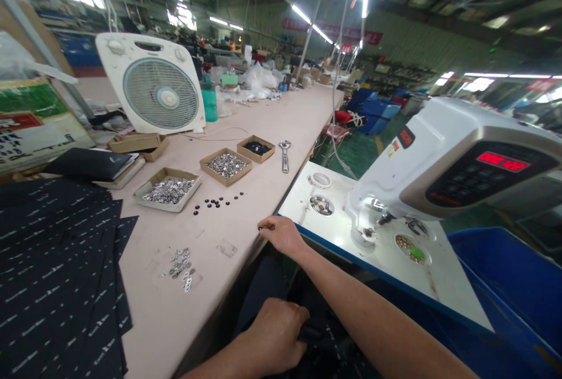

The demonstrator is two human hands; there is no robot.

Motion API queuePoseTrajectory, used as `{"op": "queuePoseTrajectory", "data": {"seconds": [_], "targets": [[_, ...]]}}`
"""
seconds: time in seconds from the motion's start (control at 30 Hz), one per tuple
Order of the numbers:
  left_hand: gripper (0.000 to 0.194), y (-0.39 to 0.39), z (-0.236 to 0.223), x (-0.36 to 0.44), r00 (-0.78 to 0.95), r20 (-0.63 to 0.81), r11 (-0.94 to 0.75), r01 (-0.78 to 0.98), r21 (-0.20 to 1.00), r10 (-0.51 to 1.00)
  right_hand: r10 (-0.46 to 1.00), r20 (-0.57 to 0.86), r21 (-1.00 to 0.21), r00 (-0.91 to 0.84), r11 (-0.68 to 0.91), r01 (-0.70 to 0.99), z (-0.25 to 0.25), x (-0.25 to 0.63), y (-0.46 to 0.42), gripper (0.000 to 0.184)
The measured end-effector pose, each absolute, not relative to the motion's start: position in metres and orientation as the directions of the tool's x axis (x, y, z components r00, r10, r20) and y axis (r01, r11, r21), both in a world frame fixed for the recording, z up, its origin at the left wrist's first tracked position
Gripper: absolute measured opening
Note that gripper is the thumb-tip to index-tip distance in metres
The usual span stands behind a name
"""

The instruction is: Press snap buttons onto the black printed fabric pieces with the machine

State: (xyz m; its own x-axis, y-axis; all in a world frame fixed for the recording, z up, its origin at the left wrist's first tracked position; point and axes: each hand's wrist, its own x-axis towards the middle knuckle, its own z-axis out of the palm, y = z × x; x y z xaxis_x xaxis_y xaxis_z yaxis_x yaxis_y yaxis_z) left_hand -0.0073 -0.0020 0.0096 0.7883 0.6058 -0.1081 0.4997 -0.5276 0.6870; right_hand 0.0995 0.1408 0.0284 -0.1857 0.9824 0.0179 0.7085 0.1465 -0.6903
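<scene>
While a small dark piece (260,228) is held at the very edge of the pale workbench (162,320), it is pinched between the thumb and fingertips of the right hand (283,235) — the gap narrow, the piece almost covered. No long axis can be told on so small a thing. It is carried on the far left of that hand, at the fingertips, so the white machine (474,156) with its lit red display lies off to the right, behind the knuckles and across the white tabletop (302,209). Of the two hands, the right is nearer to the machine's head.

Lower down, a fold of dark cloth (340,350) is gripped at the lap by the left hand (278,332); its fingertips are hidden.

Farther out, loose black pieces (217,204) are scattered ahead and to the left of the pinch, with silvery pieces (180,265) nearer the wearer. Beyond are set three shallow boxes (163,205), a wrench (285,159) and a box fan (164,98) — and, at far left, printed dark fabric (61,285) is laid out.
</scene>
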Motion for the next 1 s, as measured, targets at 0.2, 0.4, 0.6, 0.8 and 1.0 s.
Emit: {"op": "queuePoseTrajectory", "data": {"seconds": [0.2,0.4,0.6,0.8,1.0], "targets": [[0.010,-0.003,0.011,-0.008,0.787,-0.118,-0.523,0.505,0.687,0.606,0.954,0.099,-0.600,-0.284,0.285,0.748,0.035,0.100,0.137,0.021],[0.012,-0.002,0.007,-0.007,0.788,-0.118,-0.526,0.507,0.683,0.605,0.956,0.079,-0.587,-0.281,0.272,0.763,0.039,0.100,0.133,0.023],[0.010,-0.001,0.009,-0.007,0.792,-0.105,-0.535,0.497,0.683,0.601,0.963,0.066,-0.611,-0.261,0.246,0.752,0.040,0.100,0.133,0.025],[0.008,-0.003,0.010,-0.008,0.791,-0.118,-0.533,0.506,0.678,0.601,0.961,0.054,-0.620,-0.270,0.245,0.746,0.039,0.099,0.135,0.026],[0.009,-0.002,0.010,-0.007,0.790,-0.130,-0.521,0.509,0.685,0.599,0.951,0.061,-0.593,-0.302,0.278,0.756,0.042,0.098,0.134,0.026]]}}
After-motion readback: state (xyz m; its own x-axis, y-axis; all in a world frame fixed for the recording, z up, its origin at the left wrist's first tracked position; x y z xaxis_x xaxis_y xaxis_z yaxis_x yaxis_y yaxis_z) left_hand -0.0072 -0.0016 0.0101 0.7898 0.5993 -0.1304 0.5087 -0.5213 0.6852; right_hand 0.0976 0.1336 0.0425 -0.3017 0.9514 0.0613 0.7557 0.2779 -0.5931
